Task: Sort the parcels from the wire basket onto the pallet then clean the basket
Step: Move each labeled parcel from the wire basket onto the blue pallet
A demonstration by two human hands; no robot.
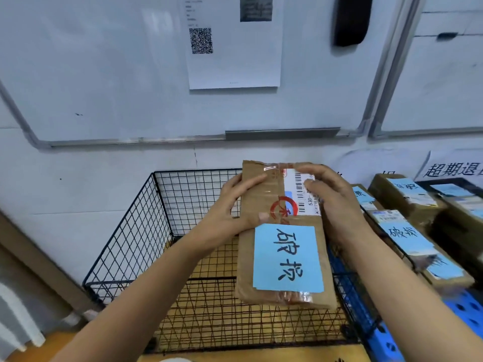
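I hold a brown cardboard parcel (264, 246) with a blue handwritten label and a white barcode sticker above the black wire basket (146, 226). My left hand (230, 212) grips its left edge with the thumb on top. My right hand (332, 202) clasps its upper right side over the barcode sticker. The basket shows no other parcel; its wire floor lies over a wooden surface. To the right, several brown parcels (402, 231) with blue labels lie on the blue pallet (460, 309).
A whiteboard (104, 74) with a taped QR-code sheet (235, 48) hangs on the wall behind the basket. A paper sign with black characters (452, 165) hangs above the pallet. A second whiteboard stands at the upper right.
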